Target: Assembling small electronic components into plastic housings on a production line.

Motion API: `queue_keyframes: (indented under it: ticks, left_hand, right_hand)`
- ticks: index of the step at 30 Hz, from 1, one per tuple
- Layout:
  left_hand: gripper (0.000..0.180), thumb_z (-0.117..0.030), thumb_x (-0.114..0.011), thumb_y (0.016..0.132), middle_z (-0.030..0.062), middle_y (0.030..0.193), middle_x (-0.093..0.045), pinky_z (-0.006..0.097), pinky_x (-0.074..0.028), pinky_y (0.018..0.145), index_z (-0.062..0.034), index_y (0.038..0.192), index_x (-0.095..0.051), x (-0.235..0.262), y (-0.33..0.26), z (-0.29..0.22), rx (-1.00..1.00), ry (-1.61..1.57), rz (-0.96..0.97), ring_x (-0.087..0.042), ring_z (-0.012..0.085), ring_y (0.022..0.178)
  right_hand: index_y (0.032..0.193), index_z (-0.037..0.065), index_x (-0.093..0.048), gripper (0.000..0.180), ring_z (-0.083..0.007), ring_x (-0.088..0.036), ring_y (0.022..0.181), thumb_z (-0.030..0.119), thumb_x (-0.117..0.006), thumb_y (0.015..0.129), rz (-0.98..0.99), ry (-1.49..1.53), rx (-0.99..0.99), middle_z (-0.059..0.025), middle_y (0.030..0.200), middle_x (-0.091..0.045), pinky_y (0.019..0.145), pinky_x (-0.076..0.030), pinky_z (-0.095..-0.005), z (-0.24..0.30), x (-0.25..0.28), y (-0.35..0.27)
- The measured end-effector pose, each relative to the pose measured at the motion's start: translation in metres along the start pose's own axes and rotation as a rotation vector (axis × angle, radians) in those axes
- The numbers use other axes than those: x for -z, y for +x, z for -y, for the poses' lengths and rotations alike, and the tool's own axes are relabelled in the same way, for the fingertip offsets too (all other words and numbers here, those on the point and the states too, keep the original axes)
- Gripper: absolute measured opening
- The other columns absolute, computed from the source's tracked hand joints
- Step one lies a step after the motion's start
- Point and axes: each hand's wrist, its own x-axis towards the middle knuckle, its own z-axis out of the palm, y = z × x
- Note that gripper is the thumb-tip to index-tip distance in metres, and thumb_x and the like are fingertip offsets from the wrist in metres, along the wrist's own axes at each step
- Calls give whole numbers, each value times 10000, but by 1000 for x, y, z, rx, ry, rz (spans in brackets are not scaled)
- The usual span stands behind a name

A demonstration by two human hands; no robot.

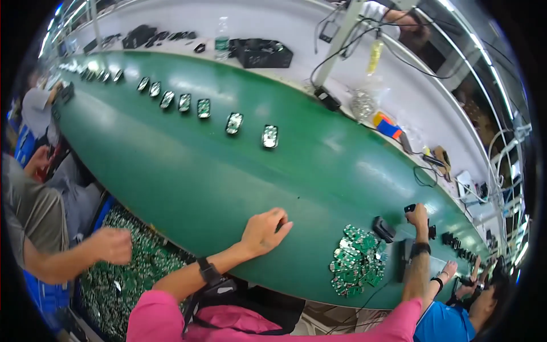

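Two hands over the green conveyor belt (188, 171). Left hand (265, 231), centre frame, fingers curled, resting on the belt; whether it grips anything, cannot tell. Right hand (417, 215), right of frame, fingers pinching a small black part (409, 208). Pile of green circuit boards (356, 259) lies between them, lower right.

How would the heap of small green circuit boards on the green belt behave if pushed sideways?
The heap of small green circuit boards is loosely stacked, so it would probably spread rather than slide together. Each board looks thin, flat, likely stiff and light. The green belt looks smooth, so they may skid.
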Motion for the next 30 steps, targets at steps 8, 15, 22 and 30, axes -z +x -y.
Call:
queue_keyframes:
  ticks: [8,15,22,30]
  left_hand:
    - [482,-383,-472,1016,213,1106,-639,397,-516,816,-16,1329,-473,-24,-58,-70,165,-622,159,-663,336,869]
    - [422,-354,-462,1029,158,984,-648,345,-502,771,-3,1258,-520,-19,-112,-50,303,-598,92,-636,239,833]
    - [498,-522,-380,1039,76,919,-651,201,-374,418,-95,1271,-488,-14,-121,-56,528,-1047,143,-554,87,547]
    - [439,-303,-571,976,135,1073,-639,232,-467,504,-115,1339,-412,5,-127,-45,603,-1201,230,-634,152,688]
  right_hand:
    - [1334,-53,-545,638,-113,-639,766,58,-785,754,208,778,787,-156,1001,-709,665,-524,-292,223,49,-299]
    - [977,15,-721,205,-168,-648,654,72,-787,791,-174,1020,538,-124,996,-692,590,-532,-289,258,-19,-389]
    - [883,1,-699,78,-184,-656,711,15,-729,813,-29,1229,513,-94,917,-664,613,-513,-280,246,-6,-406]
    - [1112,-6,-660,329,-288,-620,833,-66,-627,790,-448,659,262,-164,1014,-631,746,-495,-360,148,7,-260]
